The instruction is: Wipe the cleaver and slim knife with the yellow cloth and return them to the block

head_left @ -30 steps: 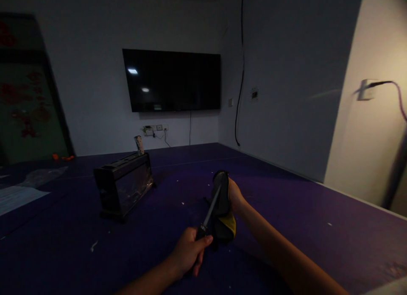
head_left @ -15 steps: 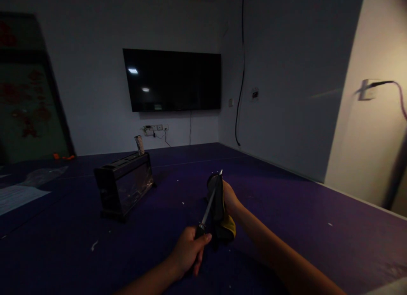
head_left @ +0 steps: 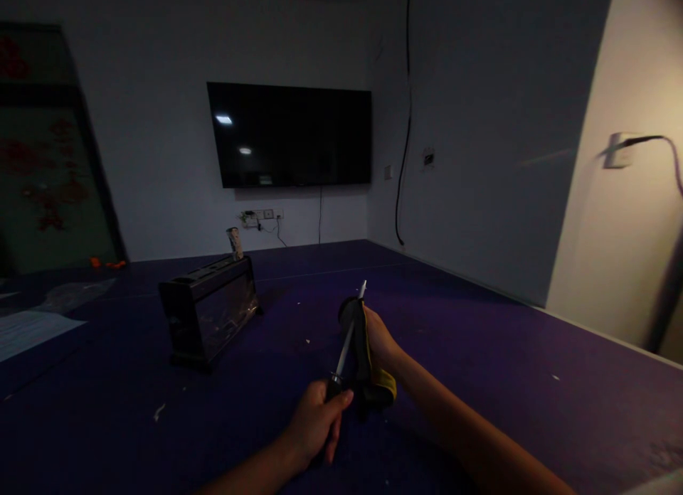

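My left hand [head_left: 319, 418] is closed round the dark handle of a sharpening steel [head_left: 346, 349], a slim, shiny metal rod with a silver collar. The rod points away from me and slants up to the right. My right hand [head_left: 381, 337] grips a dark grey cloth [head_left: 363, 342] with a yellow underside, folded against the rod. The rod's tip shows past the cloth's far edge, and a loose yellow fold hangs below near my right wrist. Most of my right fingers are hidden behind the cloth.
A black knife block [head_left: 210, 306] with top slots stands left of my hands, a patterned handle [head_left: 234, 244] sticking up from it. Papers [head_left: 35, 331] and clear plastic [head_left: 77, 296] lie far left. Small white scraps dot the purple surface [head_left: 299, 438]. A television [head_left: 291, 136] hangs beyond.
My right hand and the cloth have slid slightly toward me along the rod. More of the tip now shows, and it has shifted a little left. My left hand has barely moved.
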The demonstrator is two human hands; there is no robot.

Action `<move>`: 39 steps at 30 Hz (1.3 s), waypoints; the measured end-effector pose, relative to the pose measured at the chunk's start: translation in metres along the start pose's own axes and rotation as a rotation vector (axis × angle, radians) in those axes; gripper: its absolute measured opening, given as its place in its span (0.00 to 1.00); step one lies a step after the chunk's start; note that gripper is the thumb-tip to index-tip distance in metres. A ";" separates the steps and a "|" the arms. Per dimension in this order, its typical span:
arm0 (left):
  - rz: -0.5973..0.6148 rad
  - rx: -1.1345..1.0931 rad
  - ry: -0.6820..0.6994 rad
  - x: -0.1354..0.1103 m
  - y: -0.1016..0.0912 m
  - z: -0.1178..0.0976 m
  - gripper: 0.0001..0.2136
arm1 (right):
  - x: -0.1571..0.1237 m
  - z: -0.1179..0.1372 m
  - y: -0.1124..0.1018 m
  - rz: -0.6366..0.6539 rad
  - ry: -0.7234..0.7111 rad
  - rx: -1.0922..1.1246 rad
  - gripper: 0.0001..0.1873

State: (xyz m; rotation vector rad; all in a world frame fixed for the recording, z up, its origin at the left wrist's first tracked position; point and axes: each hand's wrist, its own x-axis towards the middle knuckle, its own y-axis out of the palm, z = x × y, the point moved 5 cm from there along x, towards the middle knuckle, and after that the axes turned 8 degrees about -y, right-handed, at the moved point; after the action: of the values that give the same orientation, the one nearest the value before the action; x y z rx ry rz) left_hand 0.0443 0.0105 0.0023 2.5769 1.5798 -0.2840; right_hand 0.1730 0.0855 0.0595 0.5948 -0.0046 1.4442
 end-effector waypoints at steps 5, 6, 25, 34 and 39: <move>-0.010 -0.021 -0.008 -0.001 0.000 0.001 0.18 | -0.005 0.001 0.008 0.052 -0.010 -0.002 0.17; -0.011 -0.025 -0.009 0.000 0.000 0.001 0.18 | -0.006 0.001 0.010 0.062 -0.008 -0.003 0.17; -0.049 -0.051 0.054 0.001 -0.005 -0.007 0.19 | -0.021 -0.013 0.029 0.206 0.035 -0.045 0.22; -0.167 0.055 0.190 0.009 -0.023 -0.018 0.19 | -0.024 -0.010 0.032 0.385 -0.193 -0.357 0.19; -0.300 0.093 0.228 0.008 -0.033 -0.019 0.17 | -0.028 -0.009 0.033 0.397 -0.196 -0.388 0.16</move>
State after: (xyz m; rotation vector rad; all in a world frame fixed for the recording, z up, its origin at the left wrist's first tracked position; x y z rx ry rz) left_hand 0.0201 0.0364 0.0198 2.5070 2.0852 -0.0893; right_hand 0.1346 0.0637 0.0543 0.4240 -0.5731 1.7025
